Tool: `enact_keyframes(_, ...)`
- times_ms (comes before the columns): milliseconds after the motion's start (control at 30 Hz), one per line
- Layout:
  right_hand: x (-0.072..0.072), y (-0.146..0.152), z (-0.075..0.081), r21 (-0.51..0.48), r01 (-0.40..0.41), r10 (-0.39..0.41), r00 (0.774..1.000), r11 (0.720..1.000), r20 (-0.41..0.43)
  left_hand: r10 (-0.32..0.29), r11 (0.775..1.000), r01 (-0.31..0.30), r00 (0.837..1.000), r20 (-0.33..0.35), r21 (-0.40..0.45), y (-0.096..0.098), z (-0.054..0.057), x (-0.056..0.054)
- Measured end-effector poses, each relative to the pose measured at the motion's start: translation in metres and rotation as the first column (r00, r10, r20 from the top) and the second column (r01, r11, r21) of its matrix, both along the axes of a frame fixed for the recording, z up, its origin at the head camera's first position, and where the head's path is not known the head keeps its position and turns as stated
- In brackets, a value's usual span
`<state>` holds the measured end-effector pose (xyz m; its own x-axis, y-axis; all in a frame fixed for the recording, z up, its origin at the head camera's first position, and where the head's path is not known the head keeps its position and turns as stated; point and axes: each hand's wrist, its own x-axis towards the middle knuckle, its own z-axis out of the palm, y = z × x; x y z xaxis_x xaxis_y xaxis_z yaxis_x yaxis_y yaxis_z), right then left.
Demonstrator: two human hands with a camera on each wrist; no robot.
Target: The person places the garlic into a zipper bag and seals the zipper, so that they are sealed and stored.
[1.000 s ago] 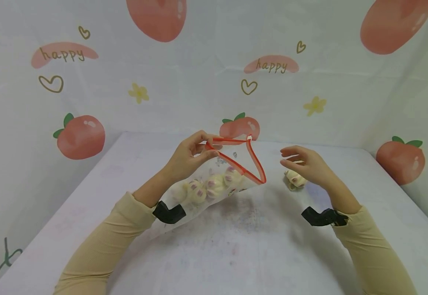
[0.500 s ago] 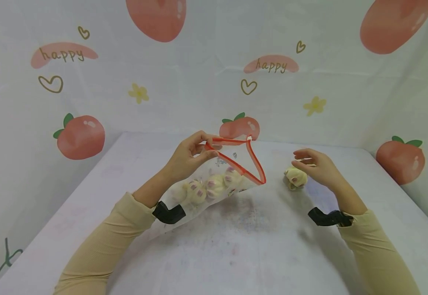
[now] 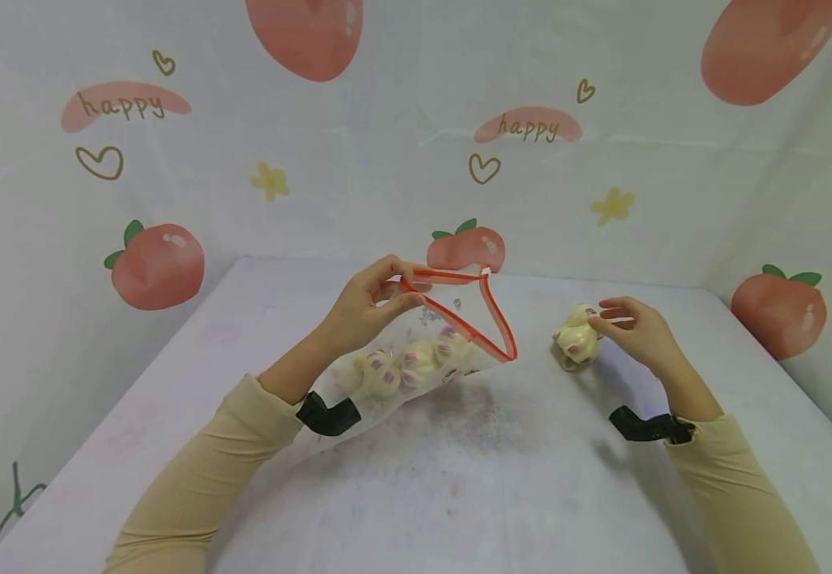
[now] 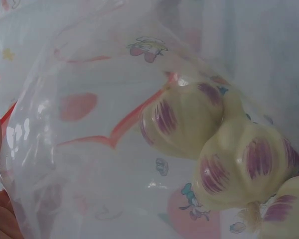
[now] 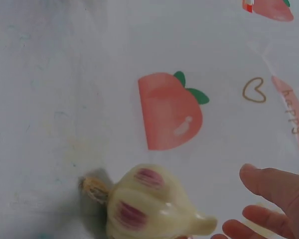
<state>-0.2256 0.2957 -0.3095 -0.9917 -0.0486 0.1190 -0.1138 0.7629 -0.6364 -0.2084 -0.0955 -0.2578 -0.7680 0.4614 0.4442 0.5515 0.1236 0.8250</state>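
Observation:
My left hand (image 3: 373,307) pinches the rim of a clear zip bag (image 3: 398,406) with red edging, its mouth spread wide toward the right. Several cream garlic bulbs (image 3: 418,363) with purple patches lie inside; the left wrist view shows these bulbs (image 4: 182,119) through printed plastic. On the table to the right rests another garlic bulb (image 3: 575,344), its root end toward me. A further cream, purple-marked shape (image 3: 579,314) adjoins its far side, partly behind my fingertips. My right hand (image 3: 638,331) hovers beside them, thumb apart from the fingers in the right wrist view.
A white cloth with printed peaches, hearts and the word happy forms the backdrop (image 3: 359,159) behind the pale table (image 3: 387,510). A white zip slider (image 3: 485,271) sits at the bag's far corner. A green cord (image 3: 16,502) hangs at the left edge.
My right hand has moved right and slightly toward me, uncovering more of the garlic on the table. The left hand and the bag have stayed nearly still.

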Motion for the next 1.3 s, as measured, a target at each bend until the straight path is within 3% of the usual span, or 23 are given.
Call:
enact_keyframes(200,-0.002,0.007,-0.009,-0.005,0.048,-0.048,0.995,0.999,0.082,0.000,1.000,0.000,1.000,-0.002,-0.005,0.000,0.000,-0.001)
enact_keyframes(567,-0.006,0.004,-0.021,0.023,0.031,-0.035,0.980,0.999,0.197,0.000,1.000,0.000,1.000,-0.008,-0.003,0.000,-0.001,-0.002)
enact_keyframes(967,-0.006,-0.002,-0.029,0.013,0.035,-0.037,0.983,0.999,0.179,0.004,1.000,-0.004,1.000,-0.006,-0.010,0.000,-0.003,-0.002)
enact_keyframes(1300,-0.009,-0.007,-0.036,0.018,-0.010,0.008,0.990,1.000,0.140,-0.014,1.000,0.014,1.000,0.001,0.011,-0.001,-0.003,-0.002)
